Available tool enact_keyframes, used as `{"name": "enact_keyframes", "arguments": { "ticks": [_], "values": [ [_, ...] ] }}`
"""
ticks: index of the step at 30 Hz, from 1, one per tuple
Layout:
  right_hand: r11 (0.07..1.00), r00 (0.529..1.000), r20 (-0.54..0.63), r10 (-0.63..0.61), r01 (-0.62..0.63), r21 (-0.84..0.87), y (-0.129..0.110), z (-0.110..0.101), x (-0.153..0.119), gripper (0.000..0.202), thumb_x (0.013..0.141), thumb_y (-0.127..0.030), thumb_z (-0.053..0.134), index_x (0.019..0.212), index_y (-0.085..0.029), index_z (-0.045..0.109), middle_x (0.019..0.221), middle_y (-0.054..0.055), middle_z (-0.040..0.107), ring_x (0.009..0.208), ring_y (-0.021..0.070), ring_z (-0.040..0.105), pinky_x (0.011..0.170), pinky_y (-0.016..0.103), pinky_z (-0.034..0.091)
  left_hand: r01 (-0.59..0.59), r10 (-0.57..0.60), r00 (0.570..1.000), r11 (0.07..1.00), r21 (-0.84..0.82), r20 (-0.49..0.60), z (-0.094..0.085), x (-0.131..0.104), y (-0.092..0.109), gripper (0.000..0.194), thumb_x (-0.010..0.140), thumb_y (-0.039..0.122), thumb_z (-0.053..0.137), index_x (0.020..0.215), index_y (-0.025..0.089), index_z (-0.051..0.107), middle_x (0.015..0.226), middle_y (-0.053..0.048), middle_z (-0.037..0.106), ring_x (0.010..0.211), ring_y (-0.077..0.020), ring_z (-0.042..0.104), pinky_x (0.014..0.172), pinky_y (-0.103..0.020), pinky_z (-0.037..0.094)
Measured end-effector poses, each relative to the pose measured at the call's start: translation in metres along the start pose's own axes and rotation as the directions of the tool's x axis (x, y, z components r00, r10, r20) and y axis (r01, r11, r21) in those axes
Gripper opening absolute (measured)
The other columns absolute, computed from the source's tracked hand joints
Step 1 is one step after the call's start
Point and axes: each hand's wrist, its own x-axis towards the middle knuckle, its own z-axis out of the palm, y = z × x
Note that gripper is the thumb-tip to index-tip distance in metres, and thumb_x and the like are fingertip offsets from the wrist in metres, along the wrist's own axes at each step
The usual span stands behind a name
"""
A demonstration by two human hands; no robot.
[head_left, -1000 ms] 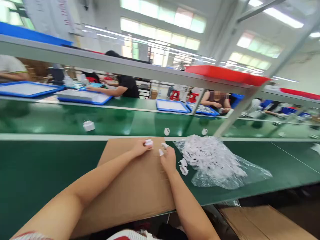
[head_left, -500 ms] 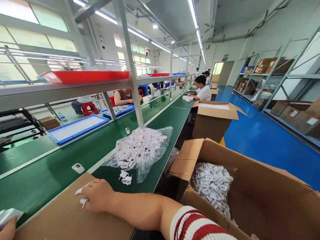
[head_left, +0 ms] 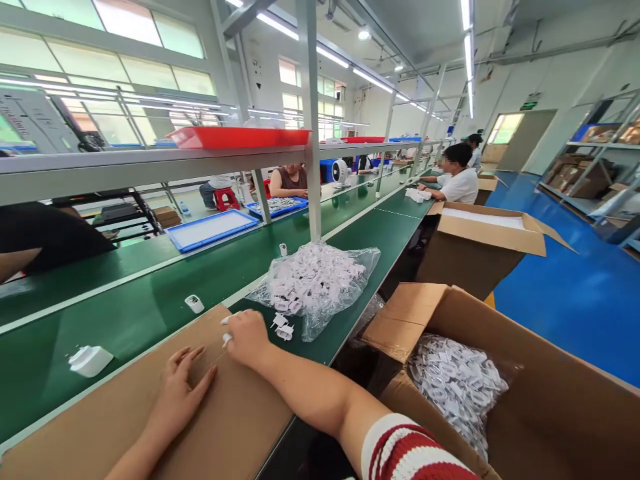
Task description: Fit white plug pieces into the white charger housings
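We have our left hand (head_left: pixel 181 387) spread over the cardboard sheet (head_left: pixel 225 413), its thumb well apart from the fingers, and a white adapter (head_left: pixel 91 361) lies on the green belt (head_left: pixel 143 310) beyond it. Our right hand (head_left: pixel 247 339) bends its white-tipped fingers down near the sheet's far corner, and we cannot tell whether they pinch anything; just beside it lie loose white plug pieces (head_left: pixel 285 331), near a clear plastic bag (head_left: pixel 319 325) of more.

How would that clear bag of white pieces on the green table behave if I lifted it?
The bag would probably sag, being thin and crumpled. The white pieces would likely shift, being loosely heaped. Its glossy surface may feel slippery.
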Motion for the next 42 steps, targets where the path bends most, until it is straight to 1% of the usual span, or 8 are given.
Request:
{"name": "enact_keyframes", "arguments": {
  "ticks": [4, 7, 15, 21, 27, 33, 37, 42],
  "values": [
    [0.934, 0.943, 0.003, 0.332, -0.328, -0.140, 0.003, -0.013, -0.001, 0.049, 0.085, -0.037, 0.071, 0.129, -0.015, 0.064, 0.137, 0.021, 0.061, 0.133, 0.0363, 0.049, 0.114, 0.060, 0.030, -0.015, 0.009, 0.998, 0.994, -0.106, -0.057, 0.004, -0.003, 0.003, 0.061, 0.079, 0.064, 0.049, 0.118, 0.021, 0.066, 0.131, -0.015, 0.061, 0.125, -0.0374, 0.059, 0.112, -0.058, 0.046],
    [0.915, 0.924, 0.061, 0.377, -0.362, -0.180, 0.004, -0.012, -0.001, 0.047, 0.088, -0.036, 0.068, 0.130, -0.015, 0.063, 0.139, 0.021, 0.060, 0.133, 0.0364, 0.049, 0.111, 0.057, 0.032, -0.045, 0.036, 0.997, 0.987, -0.152, -0.067, 0.000, -0.006, 0.004, 0.053, 0.079, 0.057, 0.053, 0.115, 0.021, 0.068, 0.129, -0.014, 0.062, 0.126, -0.0361, 0.057, 0.112, -0.056, 0.046],
    [0.978, 0.976, 0.138, 0.170, -0.150, -0.146, 0.010, 0.003, -0.003, 0.044, 0.088, -0.010, 0.057, 0.130, -0.017, 0.066, 0.133, 0.017, 0.062, 0.127, 0.0313, 0.052, 0.101, 0.043, 0.044, -0.006, 0.000, 0.999, 0.983, -0.182, -0.033, 0.003, -0.014, 0.008, 0.041, 0.081, 0.042, 0.061, 0.114, 0.022, 0.072, 0.133, -0.013, 0.060, 0.128, -0.0345, 0.056, 0.113, -0.055, 0.045],
    [0.984, 0.995, -0.098, 0.000, 0.017, 0.178, 0.019, 0.014, 0.002, 0.045, 0.079, -0.007, 0.055, 0.119, -0.016, 0.071, 0.118, 0.014, 0.068, 0.112, 0.0297, 0.058, 0.098, 0.044, 0.048, 0.120, -0.119, 0.993, 0.981, -0.156, 0.014, 0.000, -0.010, 0.015, 0.046, 0.081, 0.028, 0.066, 0.126, 0.022, 0.065, 0.137, -0.011, 0.057, 0.129, -0.0297, 0.057, 0.115, -0.048, 0.046],
    [0.817, 0.971, -0.004, -0.240, 0.205, 0.539, 0.009, 0.037, -0.003, 0.041, 0.082, -0.027, 0.058, 0.122, -0.022, 0.070, 0.107, 0.008, 0.070, 0.087, 0.0228, 0.063, 0.075, 0.036, 0.055, 0.266, -0.267, 0.964, 0.963, -0.046, -0.008, -0.020, 0.046, 0.016, 0.068, 0.081, 0.020, 0.064, 0.148, 0.016, 0.049, 0.147, -0.018, 0.050, 0.127, -0.0283, 0.060, 0.112, -0.043, 0.050],
    [0.903, 0.949, 0.038, -0.312, 0.285, 0.321, 0.013, 0.040, -0.009, 0.059, 0.073, -0.026, 0.065, 0.132, -0.025, 0.063, 0.139, 0.012, 0.060, 0.131, 0.0343, 0.052, 0.108, 0.053, 0.044, 0.348, -0.358, 0.930, 0.931, 0.109, 0.085, -0.052, 0.107, -0.005, 0.098, 0.070, 0.006, 0.073, 0.158, 0.032, 0.039, 0.173, -0.010, 0.013, 0.153, -0.0439, 0.026, 0.123, -0.059, 0.029],
    [0.968, 0.994, 0.075, -0.075, 0.055, 0.244, 0.024, 0.036, -0.007, 0.057, 0.066, -0.036, 0.074, 0.120, -0.018, 0.063, 0.126, 0.017, 0.060, 0.122, 0.0387, 0.056, 0.106, 0.055, 0.044, 0.303, -0.337, 0.916, 0.937, 0.176, 0.218, -0.060, 0.117, -0.016, 0.073, 0.075, 0.015, 0.079, 0.144, 0.026, 0.056, 0.162, -0.013, 0.039, 0.144, -0.0373, 0.041, 0.117, -0.055, 0.040],
    [0.858, 0.996, 0.090, -0.006, -0.041, 0.512, 0.021, 0.027, -0.002, 0.039, 0.064, -0.039, 0.078, 0.096, -0.022, 0.064, 0.106, 0.009, 0.063, 0.089, 0.0266, 0.065, 0.089, 0.044, 0.054, 0.283, -0.344, 0.913, 0.922, 0.266, 0.222, -0.079, 0.109, -0.021, 0.034, 0.096, 0.037, 0.066, 0.124, 0.017, 0.065, 0.137, -0.012, 0.060, 0.125, -0.0278, 0.058, 0.105, -0.052, 0.051]
  ]
}}
